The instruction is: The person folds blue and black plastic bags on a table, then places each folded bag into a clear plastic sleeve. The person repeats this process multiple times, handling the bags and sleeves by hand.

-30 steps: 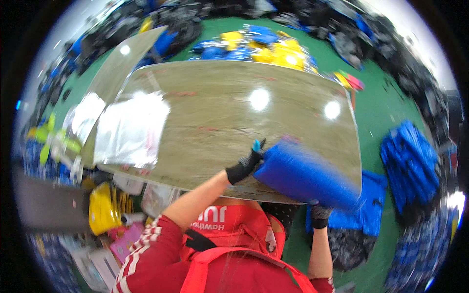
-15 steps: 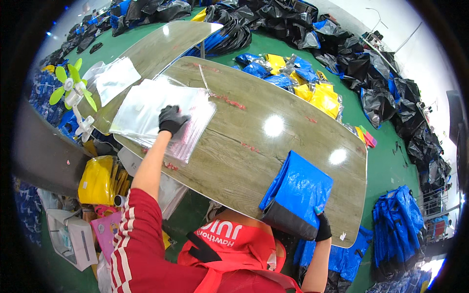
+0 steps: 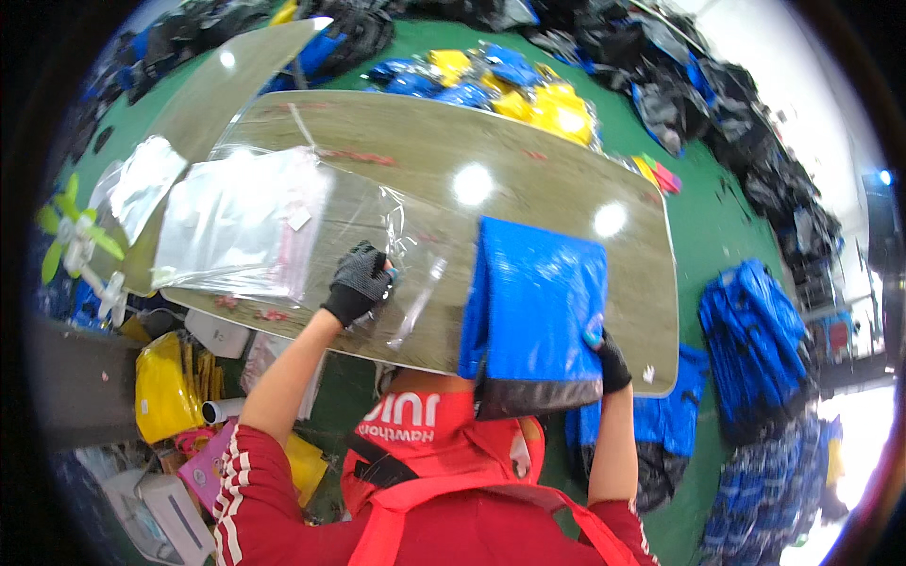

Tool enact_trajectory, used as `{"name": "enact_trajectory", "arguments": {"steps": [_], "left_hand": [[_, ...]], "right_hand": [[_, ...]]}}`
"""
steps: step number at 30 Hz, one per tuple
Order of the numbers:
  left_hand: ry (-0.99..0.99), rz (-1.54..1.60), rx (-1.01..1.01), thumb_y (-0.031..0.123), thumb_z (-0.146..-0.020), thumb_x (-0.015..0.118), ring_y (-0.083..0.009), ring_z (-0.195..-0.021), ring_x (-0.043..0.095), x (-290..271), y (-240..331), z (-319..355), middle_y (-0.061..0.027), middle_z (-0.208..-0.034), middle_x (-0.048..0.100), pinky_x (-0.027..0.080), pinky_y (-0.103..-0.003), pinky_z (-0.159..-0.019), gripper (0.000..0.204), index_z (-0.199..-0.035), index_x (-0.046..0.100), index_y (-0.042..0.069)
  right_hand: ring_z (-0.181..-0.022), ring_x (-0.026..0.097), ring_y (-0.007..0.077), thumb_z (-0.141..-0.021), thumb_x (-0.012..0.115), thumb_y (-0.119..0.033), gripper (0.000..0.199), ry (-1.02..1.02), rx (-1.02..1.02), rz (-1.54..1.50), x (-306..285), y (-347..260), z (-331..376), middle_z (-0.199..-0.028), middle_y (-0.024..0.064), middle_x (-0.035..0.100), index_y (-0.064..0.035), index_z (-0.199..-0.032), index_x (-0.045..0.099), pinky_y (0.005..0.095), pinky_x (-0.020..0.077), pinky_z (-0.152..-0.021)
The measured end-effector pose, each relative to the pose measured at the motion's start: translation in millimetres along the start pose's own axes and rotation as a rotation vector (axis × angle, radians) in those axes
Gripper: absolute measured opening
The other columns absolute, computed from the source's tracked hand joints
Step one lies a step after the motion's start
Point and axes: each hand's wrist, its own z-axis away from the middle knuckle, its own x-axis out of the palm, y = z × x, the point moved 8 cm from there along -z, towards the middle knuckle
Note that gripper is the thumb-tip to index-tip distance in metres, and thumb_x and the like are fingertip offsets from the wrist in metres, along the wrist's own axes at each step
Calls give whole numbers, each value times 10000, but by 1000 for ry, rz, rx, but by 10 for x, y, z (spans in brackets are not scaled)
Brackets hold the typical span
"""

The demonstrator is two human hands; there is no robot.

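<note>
My left hand (image 3: 359, 283), in a dark grey glove, is closed on a clear plastic bag (image 3: 418, 302) lying over the tabletop. That bag stretches from beside the stack of clear plastic bags (image 3: 226, 226) at the table's left. With its gloved fingers at the right edge, my right hand (image 3: 613, 366) grips a folded blue tarp-like sheet (image 3: 543, 302) with a black lower band. The blue bundle stands tilted at the table's near edge, its lower end reaching past that edge. Part of the right hand's grip is hidden behind it.
The wood-patterned table (image 3: 632, 274) has rounded corners. Beyond it, blue and yellow packed bundles (image 3: 510, 85) lie on the green floor. A green-bladed fan (image 3: 75, 231) stands at the left. More folded blue sheets (image 3: 755, 340) are piled at the right, and yellow bundles (image 3: 160, 387) sit lower left.
My left hand has moved right from the stack, drawing a clear plastic bag across the table. My right hand has lifted the blue sheet more upright. The whole view has shifted.
</note>
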Motion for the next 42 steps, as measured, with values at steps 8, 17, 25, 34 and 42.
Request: {"name": "enact_trajectory", "arguments": {"steps": [8,17,25,34,42], "left_hand": [[9,338,105,135,-805,659,-366,-881,567,130,992,94,-148,-893,599,442,-443,-822,128,-826,570,46],[-175,169,483,48,-720,713,-341,-1030,577,-286,1645,442,-98,-963,629,400,-506,-1003,198,-783,529,85],[-147,48,509,101,-746,701,-345,-1166,534,-265,1728,596,-93,-1103,638,317,-546,-1088,195,-895,576,88],[-39,-17,368,114,-821,667,-367,-1243,475,-114,1422,758,-142,-1286,554,284,-518,-1114,368,-1165,544,69],[140,791,-750,161,-873,682,-182,-1091,536,-95,287,1004,-134,-1247,544,443,-299,-940,552,-1328,427,-20]], "right_hand": [[-1078,590,238,-761,765,-242,749,-34,285,414,605,-8,376,-1267,161,570,19,-1377,427,374,483,-939],[-883,663,191,-924,593,-428,447,189,-112,229,813,446,-239,-983,118,672,2,-1046,590,317,545,-761],[-767,602,124,-905,631,-380,364,-157,39,462,1001,318,-710,-895,55,643,-22,-964,654,280,524,-731],[-716,611,109,-874,693,-334,364,-39,87,441,733,577,-268,-827,31,666,-19,-1053,663,272,505,-646],[-854,665,389,-980,456,-435,453,31,-233,872,1061,730,386,-902,247,658,-37,-1077,649,437,499,-759]]}}
